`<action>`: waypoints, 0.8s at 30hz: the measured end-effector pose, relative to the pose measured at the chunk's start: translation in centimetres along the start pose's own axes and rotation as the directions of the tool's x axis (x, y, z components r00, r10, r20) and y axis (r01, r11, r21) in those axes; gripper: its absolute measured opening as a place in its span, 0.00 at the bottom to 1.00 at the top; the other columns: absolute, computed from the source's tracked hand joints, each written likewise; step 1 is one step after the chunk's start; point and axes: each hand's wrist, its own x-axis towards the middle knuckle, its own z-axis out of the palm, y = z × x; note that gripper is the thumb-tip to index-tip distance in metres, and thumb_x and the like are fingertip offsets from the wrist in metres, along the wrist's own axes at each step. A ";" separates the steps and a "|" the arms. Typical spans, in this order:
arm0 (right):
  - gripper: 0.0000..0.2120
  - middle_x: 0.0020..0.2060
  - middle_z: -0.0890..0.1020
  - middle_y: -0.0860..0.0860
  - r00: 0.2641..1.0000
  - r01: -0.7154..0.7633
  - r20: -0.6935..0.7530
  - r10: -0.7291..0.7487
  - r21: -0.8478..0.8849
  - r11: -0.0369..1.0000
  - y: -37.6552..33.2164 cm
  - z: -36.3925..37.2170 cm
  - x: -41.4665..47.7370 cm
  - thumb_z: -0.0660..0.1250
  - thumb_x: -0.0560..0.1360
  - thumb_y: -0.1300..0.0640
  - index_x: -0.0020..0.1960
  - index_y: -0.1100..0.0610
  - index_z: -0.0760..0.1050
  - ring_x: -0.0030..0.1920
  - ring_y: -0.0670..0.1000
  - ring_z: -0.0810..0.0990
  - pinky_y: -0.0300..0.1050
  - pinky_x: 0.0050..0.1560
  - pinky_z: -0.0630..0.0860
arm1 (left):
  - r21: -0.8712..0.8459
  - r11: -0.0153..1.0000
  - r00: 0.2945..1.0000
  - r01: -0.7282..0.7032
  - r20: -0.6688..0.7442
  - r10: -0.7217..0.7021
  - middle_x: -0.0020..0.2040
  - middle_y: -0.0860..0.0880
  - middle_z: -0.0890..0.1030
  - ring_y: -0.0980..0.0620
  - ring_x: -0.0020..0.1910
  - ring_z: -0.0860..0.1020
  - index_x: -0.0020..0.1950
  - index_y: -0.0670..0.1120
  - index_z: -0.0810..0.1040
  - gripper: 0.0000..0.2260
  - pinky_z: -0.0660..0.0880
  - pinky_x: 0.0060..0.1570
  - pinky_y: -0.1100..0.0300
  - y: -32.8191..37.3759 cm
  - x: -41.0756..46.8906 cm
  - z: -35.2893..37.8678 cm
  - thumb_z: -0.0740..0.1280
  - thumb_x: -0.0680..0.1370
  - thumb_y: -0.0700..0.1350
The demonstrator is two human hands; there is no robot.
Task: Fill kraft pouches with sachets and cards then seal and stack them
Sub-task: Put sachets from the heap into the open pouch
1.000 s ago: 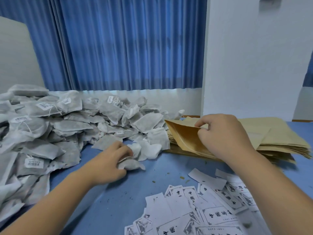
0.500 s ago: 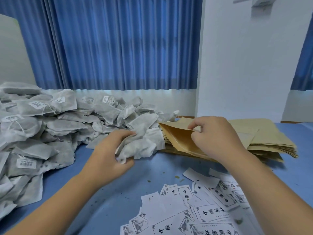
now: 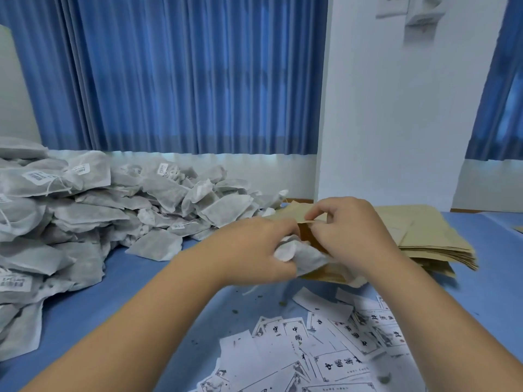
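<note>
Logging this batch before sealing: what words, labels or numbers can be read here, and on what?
"中国": small card in the loose pile.
"中国", further characters blurred: larger card.
Barcode label on sachet: too small to read.
Kraft pouches: no print seen.

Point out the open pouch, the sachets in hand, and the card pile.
open pouch [image 3: 305, 234]: head view, dark inner mouth.
held sachets [image 3: 304, 255]: head view, bunched white fabric.
card pile [image 3: 336, 363]: head view, printed card face.
</note>
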 end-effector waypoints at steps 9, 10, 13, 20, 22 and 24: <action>0.10 0.29 0.72 0.44 0.999 -0.010 -0.039 0.013 0.081 0.997 0.5 -0.4 0.4 0.66 0.66 0.59 0.36 0.44 0.77 0.33 0.46 0.73 0.40 0.31 0.64 | -0.112 0.962 0.937 0.249 -0.223 -0.268 0.46 0.51 0.73 0.50 0.44 0.72 0.53 0.49 0.70 0.17 0.66 0.35 0.58 1.7 2.2 2.7 0.71 0.70 0.53; 0.09 0.28 0.72 0.44 0.999 -0.007 -0.053 0.011 0.088 0.996 0.5 -0.4 0.4 0.66 0.66 0.59 0.36 0.44 0.77 0.33 0.46 0.73 0.40 0.31 0.64 | -0.172 0.956 0.929 0.237 -0.246 -0.275 0.48 0.51 0.74 0.50 0.46 0.72 0.54 0.48 0.72 0.17 0.68 0.40 0.58 1.7 2.3 2.8 0.73 0.69 0.51; 0.10 0.25 0.73 0.43 0.996 -0.011 -0.088 0.023 0.135 0.991 0.6 -0.5 0.4 0.65 0.65 0.60 0.36 0.44 0.78 0.29 0.44 0.72 0.39 0.30 0.64 | -0.236 0.958 0.962 0.163 -0.178 -0.208 0.48 0.48 0.76 0.48 0.48 0.75 0.49 0.46 0.73 0.12 0.72 0.44 0.56 2.2 2.3 3.1 0.71 0.69 0.43; 0.10 0.22 0.72 0.42 0.994 -0.030 -0.101 0.050 0.188 0.982 0.3 -0.7 0.3 0.65 0.67 0.60 0.37 0.46 0.79 0.28 0.45 0.70 0.40 0.30 0.64 | 0.239 0.964 0.941 0.119 -0.336 -0.033 0.53 0.53 0.75 0.46 0.47 0.78 0.59 0.55 0.67 0.13 0.60 0.33 0.58 2.1 1.8 3.9 0.62 0.75 0.54; 0.10 0.21 0.72 0.39 0.993 -0.022 -0.105 0.044 0.205 0.978 0.1 -1.0 0.3 0.65 0.67 0.61 0.37 0.46 0.79 0.28 0.44 0.70 0.39 0.30 0.64 | 0.256 0.952 0.919 0.169 -0.391 -0.057 0.55 0.52 0.75 0.45 0.42 0.79 0.64 0.56 0.66 0.17 0.55 0.28 0.60 2.1 1.7 4.2 0.62 0.76 0.53; 0.11 0.22 0.73 0.39 0.994 -0.005 -0.102 0.027 0.215 0.977 -0.3 -1.1 0.2 0.64 0.66 0.61 0.37 0.46 0.79 0.28 0.43 0.71 0.36 0.29 0.64 | 0.233 0.952 0.899 0.198 -0.430 -0.082 0.52 0.49 0.75 0.44 0.36 0.78 0.62 0.53 0.70 0.16 0.49 0.26 0.62 2.2 1.5 4.4 0.65 0.75 0.51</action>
